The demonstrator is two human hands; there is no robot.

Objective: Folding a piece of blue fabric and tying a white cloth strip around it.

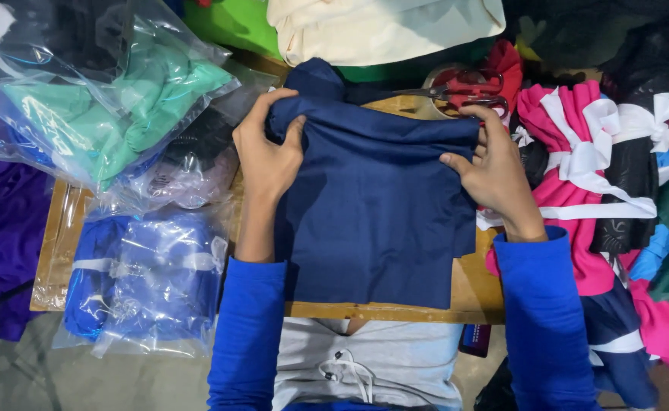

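on wooden board [471, 293], both left hand [267, 156] and right hand [493, 169] gripping navy garment's [372, 213] folded top edge; bagged clothes crowding left

navy blue garment [372, 205], plain; red-handled scissors [464, 90]; mint green clothes in a clear bag [113, 106]; pink-and-white garment [570, 152]; cream fabric [380, 27]; bright blue sleeves [544, 304].

Wooden board [475, 293], navy garment [372, 213] flat on it, red-handled scissors [464, 90], bagged clothes [144, 281] overlapping its left edge

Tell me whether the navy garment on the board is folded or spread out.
Partly folded: the navy garment lies flat, its top edge rolled over and gripped by the left hand and right hand.
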